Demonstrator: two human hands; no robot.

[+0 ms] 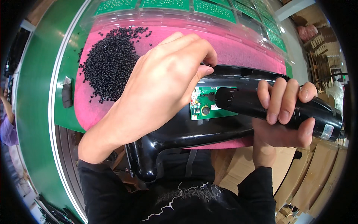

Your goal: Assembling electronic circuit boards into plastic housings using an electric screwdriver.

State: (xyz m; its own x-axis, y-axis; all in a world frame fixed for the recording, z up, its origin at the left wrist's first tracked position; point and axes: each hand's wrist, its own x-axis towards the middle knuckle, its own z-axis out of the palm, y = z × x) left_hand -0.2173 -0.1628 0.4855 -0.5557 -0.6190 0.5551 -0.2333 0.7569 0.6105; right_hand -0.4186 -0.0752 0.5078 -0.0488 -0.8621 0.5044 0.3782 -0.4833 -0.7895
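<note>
While the left hand (164,86) pressed flat on the black housing (209,130) on the pink surface (238,48), hiding most of the green board (205,108), the right hand (283,112) gripped a black power screwdriver (261,106), tip unclear.

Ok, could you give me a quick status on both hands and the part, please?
Left hand pressing black housing on pink mat. Right hand gripping black power screwdriver, tip at green circuit board. Black pellets piled left, apart.

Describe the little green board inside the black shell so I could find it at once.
Start at the pink mat, where a glossy black plastic housing lies. In its hollow, between the left hand and the black power screwdriver, sits a small green circuit board. Unlike the green boards in clear trays behind, it lies alone, already inside the housing.
</note>
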